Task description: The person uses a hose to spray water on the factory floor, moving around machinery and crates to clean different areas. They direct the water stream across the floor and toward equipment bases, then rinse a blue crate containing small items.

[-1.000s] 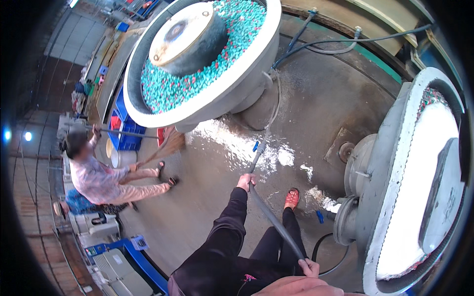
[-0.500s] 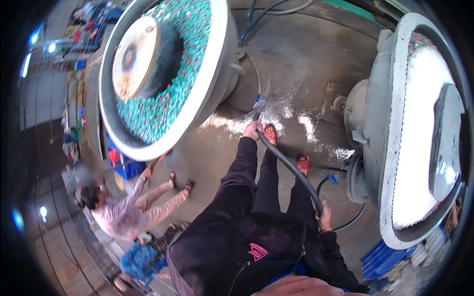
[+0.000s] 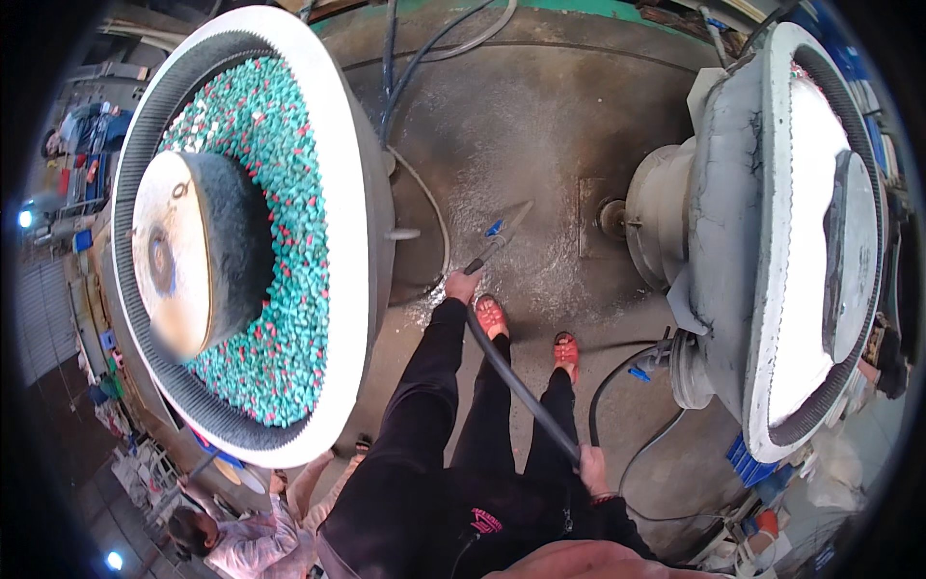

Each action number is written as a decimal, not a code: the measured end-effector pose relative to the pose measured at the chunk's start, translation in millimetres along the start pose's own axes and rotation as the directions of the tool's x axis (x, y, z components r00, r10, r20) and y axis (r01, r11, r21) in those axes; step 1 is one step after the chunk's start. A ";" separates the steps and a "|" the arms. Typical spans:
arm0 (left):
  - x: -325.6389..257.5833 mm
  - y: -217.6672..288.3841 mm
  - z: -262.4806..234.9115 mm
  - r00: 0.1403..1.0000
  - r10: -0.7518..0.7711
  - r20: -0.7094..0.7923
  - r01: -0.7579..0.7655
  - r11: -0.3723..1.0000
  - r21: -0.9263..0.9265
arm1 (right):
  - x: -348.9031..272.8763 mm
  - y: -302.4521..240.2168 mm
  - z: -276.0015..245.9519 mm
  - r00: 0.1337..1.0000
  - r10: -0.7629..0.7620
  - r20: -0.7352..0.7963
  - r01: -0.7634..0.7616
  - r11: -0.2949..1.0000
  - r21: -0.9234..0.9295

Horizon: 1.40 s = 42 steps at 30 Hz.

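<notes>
Your left hand [image 3: 463, 285] still grips the spray nozzle [image 3: 497, 236] and your right hand [image 3: 590, 468] the dark hose [image 3: 521, 386], the jet having swung from beneath the teal-media bowl [image 3: 338, 241] onto wet floor [image 3: 540, 174] between both machines.

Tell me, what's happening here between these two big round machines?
A person stands on a wet concrete floor holding a dark hose. The left hand grips the spray nozzle, aimed at the floor; the right hand holds the hose further back. To the left is a big bowl of teal pellets, to the right a whitish bowl.
</notes>
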State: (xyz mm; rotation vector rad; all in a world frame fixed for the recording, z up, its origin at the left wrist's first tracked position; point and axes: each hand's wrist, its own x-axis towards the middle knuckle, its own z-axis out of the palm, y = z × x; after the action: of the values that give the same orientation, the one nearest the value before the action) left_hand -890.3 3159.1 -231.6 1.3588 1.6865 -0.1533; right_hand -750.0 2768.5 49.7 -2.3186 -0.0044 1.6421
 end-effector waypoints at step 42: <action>307.2 510.8 62.1 0.742 0.401 0.537 -0.664 0.551 0.506 | 152.0 -423.8 -55.1 0.966 0.169 0.193 -0.256 0.577 0.775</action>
State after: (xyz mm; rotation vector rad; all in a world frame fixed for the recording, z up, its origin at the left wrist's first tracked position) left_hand -421.7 3531.2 -264.5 2.1924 0.8123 -0.6682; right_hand -575.0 3186.5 29.4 -1.5552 0.8553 1.4146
